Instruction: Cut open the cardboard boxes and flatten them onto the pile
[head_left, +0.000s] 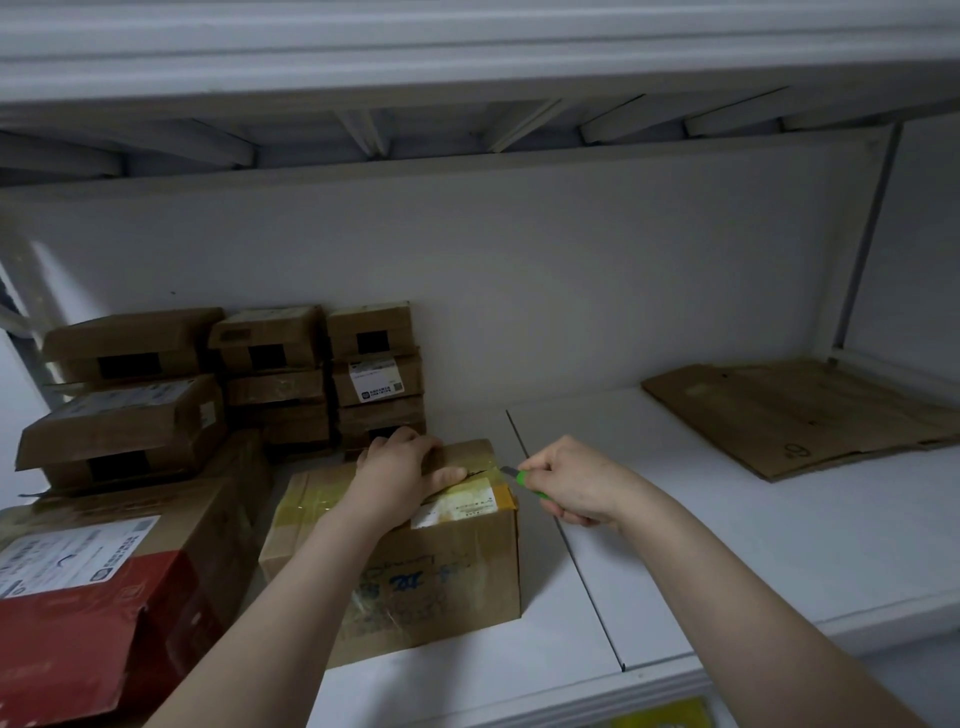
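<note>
Here, a yellow-taped brown box (441, 571), knife (521, 478) at its seam.

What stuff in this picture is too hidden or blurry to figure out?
Head view:
- Inside the box: it is taped and not open yet.
- How far the knife has cut: the left hand covers the seam.
- Words on the label: too small, blurry.
- The red box: cut off by the left edge.
- The yellow thing: only a sliver shows at the bottom edge.
</note>
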